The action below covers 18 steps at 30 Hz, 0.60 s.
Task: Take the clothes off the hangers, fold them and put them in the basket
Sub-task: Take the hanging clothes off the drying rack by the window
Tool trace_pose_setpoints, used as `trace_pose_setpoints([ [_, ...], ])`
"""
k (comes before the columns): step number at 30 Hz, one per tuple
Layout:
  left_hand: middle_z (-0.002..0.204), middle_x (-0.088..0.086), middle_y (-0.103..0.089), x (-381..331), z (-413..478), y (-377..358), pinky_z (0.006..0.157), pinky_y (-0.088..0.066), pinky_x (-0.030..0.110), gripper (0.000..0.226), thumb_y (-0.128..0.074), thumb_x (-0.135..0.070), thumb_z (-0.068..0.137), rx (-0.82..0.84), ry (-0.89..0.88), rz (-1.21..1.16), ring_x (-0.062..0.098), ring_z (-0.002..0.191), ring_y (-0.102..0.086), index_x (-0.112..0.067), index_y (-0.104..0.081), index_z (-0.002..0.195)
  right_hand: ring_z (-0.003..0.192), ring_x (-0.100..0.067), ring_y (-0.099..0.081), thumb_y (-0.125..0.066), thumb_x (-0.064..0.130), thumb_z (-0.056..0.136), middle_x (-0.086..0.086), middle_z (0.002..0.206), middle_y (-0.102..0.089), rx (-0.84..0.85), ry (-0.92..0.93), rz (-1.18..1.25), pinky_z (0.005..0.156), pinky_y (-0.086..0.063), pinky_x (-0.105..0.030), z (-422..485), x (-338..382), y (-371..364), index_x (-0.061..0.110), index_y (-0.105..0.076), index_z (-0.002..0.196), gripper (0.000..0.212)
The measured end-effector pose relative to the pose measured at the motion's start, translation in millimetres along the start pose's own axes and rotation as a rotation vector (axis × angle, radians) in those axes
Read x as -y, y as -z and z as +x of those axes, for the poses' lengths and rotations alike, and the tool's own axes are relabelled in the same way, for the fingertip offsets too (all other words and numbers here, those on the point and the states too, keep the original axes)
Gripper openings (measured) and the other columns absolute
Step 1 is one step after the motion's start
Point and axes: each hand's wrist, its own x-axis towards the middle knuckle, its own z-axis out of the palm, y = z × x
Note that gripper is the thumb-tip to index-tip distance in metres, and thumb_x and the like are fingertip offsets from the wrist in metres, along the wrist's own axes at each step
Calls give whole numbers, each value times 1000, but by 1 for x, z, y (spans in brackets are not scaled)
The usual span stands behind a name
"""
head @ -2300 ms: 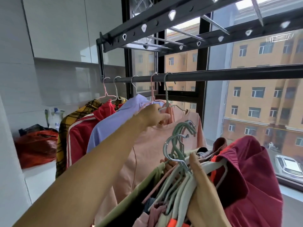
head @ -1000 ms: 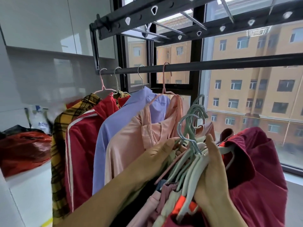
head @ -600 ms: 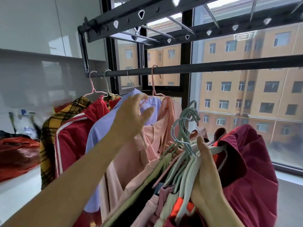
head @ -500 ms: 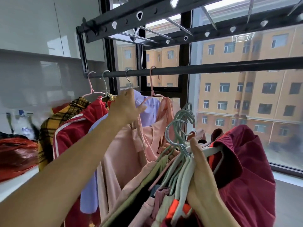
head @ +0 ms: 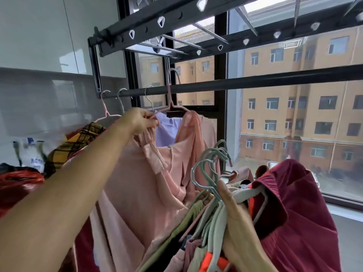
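OP: Pink hanger point(head: 170, 101) sits higher now, hook clear above the rail point(head: 255, 81). Left hand point(head: 140, 120) pinches its shoulder, pink top point(head: 141, 183) dangling right below.
Reply: Right hand point(head: 235, 216)?
OP: Curled round a bunch of hangers point(head: 210, 222).

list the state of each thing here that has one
left hand, gripping the pink hanger
right hand, gripping the hanger bundle
pink hanger, hook above the rail
pink garment, on pink hanger
hanger bundle, off the rail, clothes on
lilac shirt, hanging from the rail
plaid shirt, hanging from the rail
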Motion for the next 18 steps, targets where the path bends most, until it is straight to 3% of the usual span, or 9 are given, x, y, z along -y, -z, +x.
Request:
trace_pose_setpoints([
  [3,43,-12,-57,-8,-4,24,53,-44,19,10,-60,-5,88,-48,-13,-81,1,42,-53,-11,-66,93,96,-34,-67,-89,59,20,-18,99,-71,41,1,-18,97,-46,-50,-1,-1,1,14,-76,90,84],
  [6,63,-1,-61,-4,-21,38,61,-44,28,9,-60,-3,88,-57,-37,-85,12,55,-55,-10,-64,84,104,-31,-64,-88,62,19,-13,103,-71,29,-18,-10,98,-46,-50,-1,0,3,16,-76,93,88],
  [8,69,0,-62,5,-45,36,59,-44,21,10,-59,-5,88,-84,-51,-45,12,62,-56,-13,-65,85,108,-30,-63,-89,60,21,-12,108,-70,12,-6,-8,101,-44,-51,-2,1,1,15,-72,103,95],
  [10,56,-13,-61,15,-77,25,47,-41,9,12,-60,-5,87,-97,-59,-68,-2,51,-54,-16,-64,83,109,-31,-62,-89,60,24,-13,110,-69,1,-1,-14,103,-41,-51,-2,0,1,15,-70,106,95],
  [13,47,-9,-57,27,-122,-6,38,-34,5,17,-61,1,86,0,-43,-182,-6,36,-46,-11,-63,74,103,-31,-65,-89,59,23,-15,107,-69,11,-8,-18,100,-44,-50,-2,-5,-3,12,-69,102,94],
  [16,50,-3,-59,37,-156,-42,47,-40,12,7,-68,-14,74,138,-27,-324,2,42,-49,-14,-66,67,86,-29,-68,-89,57,30,-15,96,-69,74,9,14,79,-56,-40,-9,-8,-14,7,-66,110,98],
  [18,63,4,-62,48,-169,-57,61,-43,22,18,-64,-33,67,195,-25,-315,7,57,-53,-20,-69,78,80,-33,-67,-89,51,40,-24,94,-65,144,-3,71,66,-58,-38,-15,-8,-19,7,-69,105,82],
])
